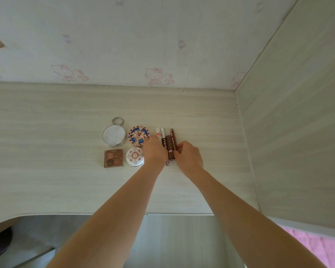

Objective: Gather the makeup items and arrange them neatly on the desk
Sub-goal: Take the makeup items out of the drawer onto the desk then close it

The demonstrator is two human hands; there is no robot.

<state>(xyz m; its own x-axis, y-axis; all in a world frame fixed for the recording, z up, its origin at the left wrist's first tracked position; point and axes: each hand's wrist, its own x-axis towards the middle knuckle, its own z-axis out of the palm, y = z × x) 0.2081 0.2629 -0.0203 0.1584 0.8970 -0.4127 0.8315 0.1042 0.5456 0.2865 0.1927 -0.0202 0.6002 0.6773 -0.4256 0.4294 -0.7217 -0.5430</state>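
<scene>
— Where are our hands?
— Our left hand (154,151) and right hand (188,155) flank the upright row of lip tubes (170,147) mid-desk (46,180), fingers curled against them; compacts (137,135) sit left.
— Gripping?
— We cannot tell.

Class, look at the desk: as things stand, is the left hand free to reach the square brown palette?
Probably yes. The left hand lies just right of the round white case; the palette sits beyond that case, uncovered, so the hand would only need to pass over it.
</scene>
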